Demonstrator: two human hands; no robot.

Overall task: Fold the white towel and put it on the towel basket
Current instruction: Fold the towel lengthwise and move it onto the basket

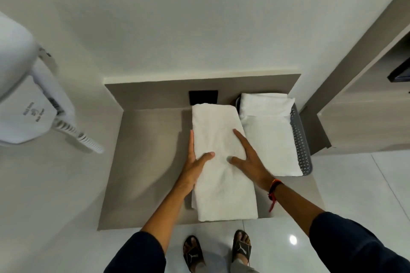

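Note:
The white towel (219, 162) lies as a long folded strip on the grey counter (150, 162), running from the back wall to the front edge. My left hand (195, 162) rests along its left edge, fingers flat against the side and thumb on top. My right hand (248, 157) lies flat on the towel's right half with fingers spread. The grey perforated towel basket (299, 139) stands just right of the towel, holding folded white towels (268, 131).
A white wall-mounted hair dryer (28, 106) with a coiled cord hangs at the left. A black socket plate (203, 96) sits on the back wall behind the towel. A cabinet (363, 117) stands at the right. My sandalled feet are on the glossy tiled floor below.

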